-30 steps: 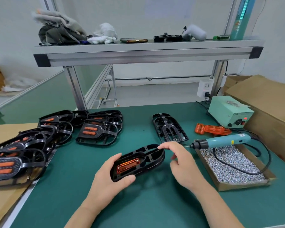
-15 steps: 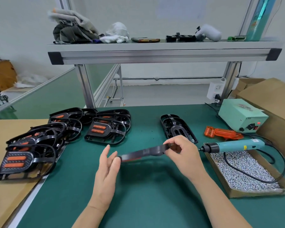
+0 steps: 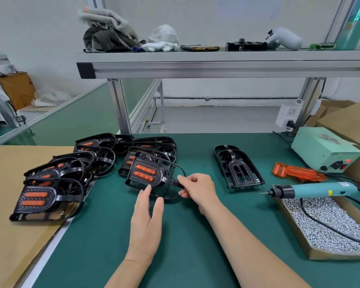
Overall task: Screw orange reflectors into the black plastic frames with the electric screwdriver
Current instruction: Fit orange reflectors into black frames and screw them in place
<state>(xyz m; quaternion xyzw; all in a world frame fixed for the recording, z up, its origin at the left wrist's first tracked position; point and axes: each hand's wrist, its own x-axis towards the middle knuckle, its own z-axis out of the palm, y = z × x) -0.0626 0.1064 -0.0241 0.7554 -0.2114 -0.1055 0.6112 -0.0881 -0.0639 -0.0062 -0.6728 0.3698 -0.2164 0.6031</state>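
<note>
Bench (image 3: 195, 235) dark green. Frames (image 3: 238, 171) black; reflectors (image 3: 144, 172) orange. Screwdriver (image 3: 316, 190) teal, black nose. Control box (image 3: 324, 151) pale green. Screws (image 3: 328, 223) silver.

Screwdriver (image 3: 314, 190) on screw box (image 3: 312, 244)

The left forearm (image 3: 129, 273) rose from the bottom edge, left of centre, tilted slightly right. The left hand (image 3: 147, 221) was in the lower centre, back toward the camera, flat and relaxed. Its fingers (image 3: 146, 196) were straight and close together, pointing up the picture. Their tips reached the lower edge of the black frame (image 3: 132, 173); contact could not be confirmed. The right forearm (image 3: 247, 246) crossed from the lower right, angled up-left to the wrist. The right hand (image 3: 199, 189) was at centre, knuckles up, fingers curled. Thumb and forefinger pinched the black frame's thin rim at its right end. Both forearms were bare.
</note>
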